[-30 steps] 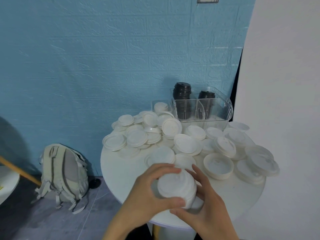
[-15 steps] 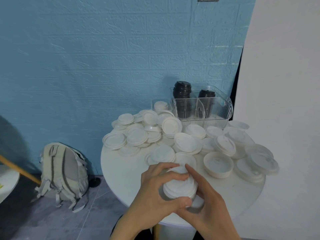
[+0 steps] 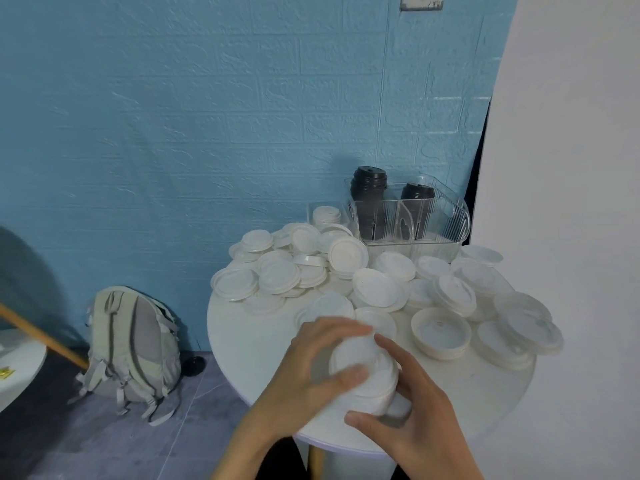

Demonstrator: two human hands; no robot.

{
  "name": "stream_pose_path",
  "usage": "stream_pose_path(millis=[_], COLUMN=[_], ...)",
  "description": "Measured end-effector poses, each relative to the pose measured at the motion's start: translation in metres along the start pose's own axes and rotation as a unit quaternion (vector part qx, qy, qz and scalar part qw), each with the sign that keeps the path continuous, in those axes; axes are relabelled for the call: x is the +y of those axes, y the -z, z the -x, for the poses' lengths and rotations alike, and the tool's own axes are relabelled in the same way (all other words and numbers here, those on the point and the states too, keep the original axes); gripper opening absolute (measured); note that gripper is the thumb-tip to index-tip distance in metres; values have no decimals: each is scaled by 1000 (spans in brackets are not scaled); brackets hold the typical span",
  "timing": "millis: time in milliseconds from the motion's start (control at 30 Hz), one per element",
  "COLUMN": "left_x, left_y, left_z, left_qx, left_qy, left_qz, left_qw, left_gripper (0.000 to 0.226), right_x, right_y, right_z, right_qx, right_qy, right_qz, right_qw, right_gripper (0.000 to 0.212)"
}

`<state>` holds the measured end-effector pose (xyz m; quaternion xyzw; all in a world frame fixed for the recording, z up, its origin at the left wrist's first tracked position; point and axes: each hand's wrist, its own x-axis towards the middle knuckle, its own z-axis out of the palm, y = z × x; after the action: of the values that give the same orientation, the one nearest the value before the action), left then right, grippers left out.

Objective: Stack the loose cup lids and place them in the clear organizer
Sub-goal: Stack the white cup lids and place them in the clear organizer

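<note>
At six o'clock on the round white table [image 3: 249, 344], the left hand [image 3: 304, 375] and right hand [image 3: 412, 420] curled their fingers round a stack of white lids [image 3: 363, 379]. Loose lids [image 3: 377, 289] lay toward twelve, before the clear organizer [image 3: 446, 220] at one o'clock.

Off-task stuff I see: grey-green backpack [image 3: 133, 344] on the dark floor [image 3: 104, 441], leaning against the blue brick-textured wall [image 3: 207, 116]. Wooden pole [image 3: 41, 336] slants in at far left over a white surface's edge [image 3: 17, 368]. White panel [image 3: 571, 150] on right.
</note>
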<state>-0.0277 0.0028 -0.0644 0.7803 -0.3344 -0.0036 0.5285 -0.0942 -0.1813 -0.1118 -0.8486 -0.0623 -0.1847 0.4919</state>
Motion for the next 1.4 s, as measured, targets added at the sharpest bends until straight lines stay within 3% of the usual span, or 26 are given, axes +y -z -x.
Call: stream_pose_path(millis=[100, 167, 400, 600, 667, 767, 867, 1033, 1200, 1300, 1400], left_x=[-12, -24, -38, -44, -40, -25, 1, 19, 19, 18, 15], left_y=[9, 14, 16, 14, 15, 21, 25, 0, -13, -14, -18], left_z=[-21, -39, -69, -64, -62, -57, -44, -9, 1, 2, 3], left_qx=[120, 155, 30, 65, 83, 129, 109, 19, 30, 29, 18], left_qy=[4, 37, 133, 120, 113, 84, 52, 28, 54, 51, 41], left_qz=[-7, -66, -205, -203, -181, -48, 37, 27, -35, -28, -27], left_qw=[993, 985, 969, 970, 973, 987, 992, 999, 997, 998, 999], left_gripper=[43, 47, 75, 60, 61, 62, 59, 59, 71, 65, 59], right_x=[0, -1, -3, -5, -4, -4, -4, -6, -1, 1, 0], right_y=[1, 2, 3, 4, 4, 3, 3, 3, 0, 0, -1], right_z=[1, 1, 0, 0, 0, 0, 1, 0, 2, 3, 3], right_qx=[-8, -8, -3, -2, -3, -7, -7, -9, -12, -8, -7], right_qy=[-5, -10, -8, -5, -3, -2, -8, -3, -30, -34, -20], right_qz=[-1, -3, 5, 13, 18, 20, 14, 8, -1, -7, -9], right_qw=[1000, 1000, 1000, 1000, 1000, 1000, 1000, 1000, 999, 999, 1000], right_gripper=[102, 103, 103, 102, 102, 102, 102, 102, 111, 118, 112])
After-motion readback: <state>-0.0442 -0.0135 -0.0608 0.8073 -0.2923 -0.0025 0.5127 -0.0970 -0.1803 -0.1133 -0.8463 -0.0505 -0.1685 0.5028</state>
